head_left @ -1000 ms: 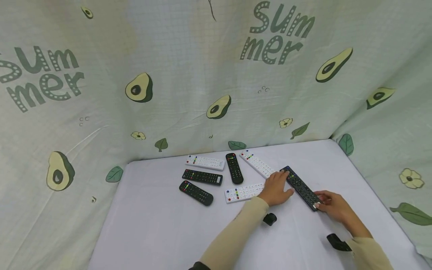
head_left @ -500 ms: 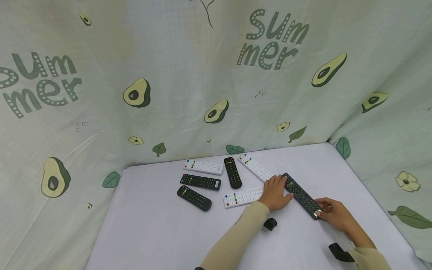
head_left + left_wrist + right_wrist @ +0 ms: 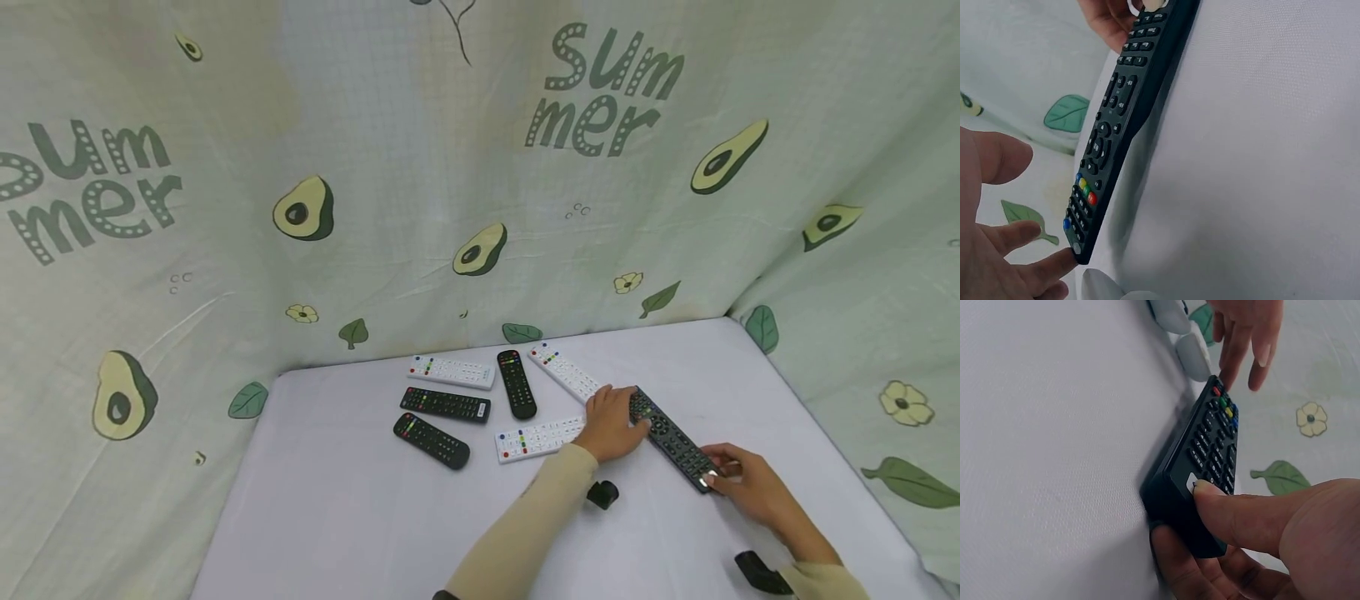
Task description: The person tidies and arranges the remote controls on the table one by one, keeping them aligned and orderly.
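Note:
A long black remote control [image 3: 675, 442] lies slantwise at the right of the group of remotes. My right hand [image 3: 757, 492] pinches its near end, the thumb on top by a white label and fingers underneath, as the right wrist view shows. That end looks slightly raised from the cloth. At the far end, my left hand [image 3: 611, 423] touches the remote with a fingertip; in the left wrist view its thumb [image 3: 1004, 156] stands apart from the remote. Beside the left hand lie two white remotes, one slanting [image 3: 562, 371] and one [image 3: 536, 440] partly hidden by that hand.
Left of the hands lie another white remote [image 3: 452, 372] and three black ones: an upright one [image 3: 517, 383], a level one [image 3: 445, 404] and a slanted one [image 3: 431, 440]. A white cloth covers the table [image 3: 337, 517]. Printed curtain [image 3: 405, 167] hangs behind it.
The head view has tilted up a little. The black remote's near end has shifted slightly toward me with the right hand, while the left hand stays by its far end.

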Available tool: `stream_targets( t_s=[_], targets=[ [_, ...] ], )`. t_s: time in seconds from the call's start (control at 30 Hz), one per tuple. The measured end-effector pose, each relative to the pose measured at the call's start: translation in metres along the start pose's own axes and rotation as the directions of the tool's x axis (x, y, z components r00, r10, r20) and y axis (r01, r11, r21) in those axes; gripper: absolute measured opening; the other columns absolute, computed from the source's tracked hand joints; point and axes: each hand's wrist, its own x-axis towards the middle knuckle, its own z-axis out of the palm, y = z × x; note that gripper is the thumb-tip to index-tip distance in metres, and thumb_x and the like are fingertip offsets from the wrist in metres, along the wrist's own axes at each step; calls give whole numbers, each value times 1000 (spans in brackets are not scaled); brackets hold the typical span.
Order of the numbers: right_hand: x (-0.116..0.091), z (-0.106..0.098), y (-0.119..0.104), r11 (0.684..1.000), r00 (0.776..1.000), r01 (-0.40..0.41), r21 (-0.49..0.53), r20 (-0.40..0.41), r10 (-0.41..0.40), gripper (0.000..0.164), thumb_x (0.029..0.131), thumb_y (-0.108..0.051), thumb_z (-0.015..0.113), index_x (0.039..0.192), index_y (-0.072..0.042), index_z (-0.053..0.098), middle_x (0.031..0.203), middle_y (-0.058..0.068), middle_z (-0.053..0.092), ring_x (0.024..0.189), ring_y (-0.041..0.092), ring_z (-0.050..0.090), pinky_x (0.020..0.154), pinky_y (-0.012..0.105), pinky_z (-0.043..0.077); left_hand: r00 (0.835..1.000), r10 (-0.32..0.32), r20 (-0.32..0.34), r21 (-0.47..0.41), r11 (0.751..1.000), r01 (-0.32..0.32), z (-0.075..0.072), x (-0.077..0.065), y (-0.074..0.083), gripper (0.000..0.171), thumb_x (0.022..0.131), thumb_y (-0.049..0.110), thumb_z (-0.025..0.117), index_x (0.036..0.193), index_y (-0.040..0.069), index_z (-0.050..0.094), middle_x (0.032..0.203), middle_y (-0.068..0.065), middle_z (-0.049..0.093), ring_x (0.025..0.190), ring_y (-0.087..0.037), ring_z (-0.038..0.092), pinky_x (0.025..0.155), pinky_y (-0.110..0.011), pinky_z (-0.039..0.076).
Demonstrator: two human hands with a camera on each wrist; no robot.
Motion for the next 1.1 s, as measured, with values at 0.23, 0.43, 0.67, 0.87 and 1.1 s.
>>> stream_targets(
  t_s=[0.23, 0.43, 0.67, 0.87, 1.1],
  targets=[
    [-3, 4, 3, 999, 999, 37, -19, -27, -38, 44, 77, -4, 70, 116, 5, 54, 100, 20, 61, 88, 35, 61, 76, 52, 48, 997, -35, -63, -169, 985, 24, -10, -6, -1, 48, 92, 30, 54, 136, 14, 42, 124, 1, 45, 120, -12, 37, 101, -28, 30],
    [-6, 6, 3, 999, 999, 49, 3, -21, -49, 43, 77, -3, 70, 116, 3, 53, 99, 17, 62, 87, 32, 61, 74, 45, 51, 996, -56, -64, -441, 897, 22, -11, -11, -7, 44, 93, 18, 54, 135, 10, 44, 117, 0, 40, 107, -8, 49, 92, -19, 41],
    [-13, 8, -4, 997, 997, 75, 11, -20, -74, 47, 77, -5, 72, 120, -3, 54, 109, 20, 60, 93, 34, 60, 72, 40, 53, 989, -32, -145, -524, 850, -50, -18, -21, -14, 31, 94, 9, 53, 124, 12, 58, 106, 5, 47, 98, -1, 50, 80, -12, 45],
    [-20, 11, -26, 984, 983, 174, 44, -62, -171, 46, 74, -7, 75, 116, -5, 57, 107, 16, 62, 88, 13, 59, 69, 27, 53, 981, -4, -195, -566, 817, -109, -35, -34, -27, 25, 95, 10, 51, 118, 13, 61, 106, 6, 53, 95, -2, 53, 76, -14, 48],
    [-24, 23, -57, 988, 992, 127, 88, -1, -127, 45, 78, -8, 73, 120, -7, 56, 110, 11, 60, 91, 16, 57, 71, 24, 53, 971, -68, -227, -587, 806, -80, -53, -56, -48, 21, 94, 13, 54, 112, 19, 64, 104, 8, 58, 90, -3, 55, 74, -18, 50]
  ],
)
